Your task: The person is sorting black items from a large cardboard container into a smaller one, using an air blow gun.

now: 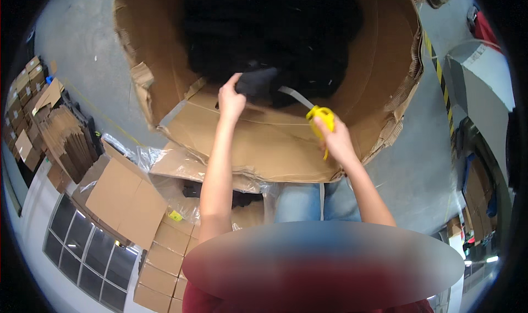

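My left hand (231,99) pinches a dark grey piece of fabric (257,83) at the near edge of a big cardboard bin (379,65) filled with black cloth (275,27). A grey strap (296,96) runs from that fabric toward my right hand (334,139), which grips yellow-handled scissors (320,116). The scissors sit close to the strap, over the bin's folded-down cardboard flap (264,142).
Flattened cardboard sheets (124,195) and clear plastic wrap lie to the lower left. Stacks of folded boxes (66,139) stand further left on the grey floor. A yellow-black striped line (440,76) and machinery (478,82) are on the right.
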The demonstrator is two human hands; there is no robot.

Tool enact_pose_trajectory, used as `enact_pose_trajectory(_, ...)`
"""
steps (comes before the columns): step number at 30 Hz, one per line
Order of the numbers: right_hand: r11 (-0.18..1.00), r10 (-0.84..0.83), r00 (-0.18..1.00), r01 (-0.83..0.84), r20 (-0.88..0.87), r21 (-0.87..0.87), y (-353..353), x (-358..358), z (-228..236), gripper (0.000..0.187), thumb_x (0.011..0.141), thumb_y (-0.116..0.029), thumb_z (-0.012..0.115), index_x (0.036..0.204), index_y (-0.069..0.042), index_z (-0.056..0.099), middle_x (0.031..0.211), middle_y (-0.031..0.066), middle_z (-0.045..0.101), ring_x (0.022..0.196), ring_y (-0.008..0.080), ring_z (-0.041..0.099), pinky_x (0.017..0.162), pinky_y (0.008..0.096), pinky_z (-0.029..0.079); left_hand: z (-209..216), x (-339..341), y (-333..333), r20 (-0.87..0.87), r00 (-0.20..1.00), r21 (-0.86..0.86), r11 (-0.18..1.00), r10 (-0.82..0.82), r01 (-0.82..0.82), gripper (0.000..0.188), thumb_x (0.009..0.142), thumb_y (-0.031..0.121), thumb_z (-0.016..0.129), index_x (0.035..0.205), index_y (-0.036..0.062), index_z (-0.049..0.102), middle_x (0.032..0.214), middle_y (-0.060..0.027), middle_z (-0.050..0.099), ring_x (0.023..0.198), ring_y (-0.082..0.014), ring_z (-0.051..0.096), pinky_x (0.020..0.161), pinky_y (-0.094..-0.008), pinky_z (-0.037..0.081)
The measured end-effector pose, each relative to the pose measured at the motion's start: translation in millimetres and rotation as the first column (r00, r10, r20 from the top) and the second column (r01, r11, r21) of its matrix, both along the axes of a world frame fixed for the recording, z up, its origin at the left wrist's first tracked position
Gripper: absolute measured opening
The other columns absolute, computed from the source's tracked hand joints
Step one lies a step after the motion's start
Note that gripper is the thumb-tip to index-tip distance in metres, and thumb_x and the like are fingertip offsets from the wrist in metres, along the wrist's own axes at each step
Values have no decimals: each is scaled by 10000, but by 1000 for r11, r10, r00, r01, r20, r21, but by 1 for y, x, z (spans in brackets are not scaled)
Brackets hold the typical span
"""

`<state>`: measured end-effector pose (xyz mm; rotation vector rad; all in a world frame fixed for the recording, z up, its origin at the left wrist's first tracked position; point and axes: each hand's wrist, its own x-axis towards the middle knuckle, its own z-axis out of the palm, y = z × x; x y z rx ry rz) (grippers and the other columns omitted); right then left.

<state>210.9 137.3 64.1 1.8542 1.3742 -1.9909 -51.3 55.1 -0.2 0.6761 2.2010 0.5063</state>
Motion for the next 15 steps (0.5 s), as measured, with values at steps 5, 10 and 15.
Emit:
enact_pose_trajectory(5, 921, 266, 960, -281, -92, -269, 8, -24, 24, 418, 835, -408, 595, 1019, -33, 585, 649, 68, 577, 450, 132, 527, 434, 290, 428, -5, -19, -29, 44, 845, -27, 847, 532, -532, 568, 832, 461, 595, 918, -100, 602, 890, -167, 662, 862, -220, 618, 769, -330, 457)
enact_pose_trajectory(10, 914, 329, 940, -342, -92, -220, 7, -24, 20, 427, 823, -421, 604, 970, -21, 597, 650, 79, 585, 470, 132, 544, 447, 292, 425, -21, -17, -47, 103, 636, -216, 642, 764, -736, 608, 875, 514, 491, 888, -83, 606, 810, -101, 642, 757, -212, 595, 708, -316, 468)
enact_pose_trajectory(15, 836, 220, 955, -289, -198, -466, 14, -25, 21, 404, 842, -415, 595, 912, -18, 585, 627, 38, 548, 438, 110, 497, 414, 257, 401, -22, -30, -106, 798, 81, -444, 674, 597, -591, 350, 869, 382, 536, 959, 52, 613, 794, -44, 621, 624, -193, 563, 567, -311, 463)
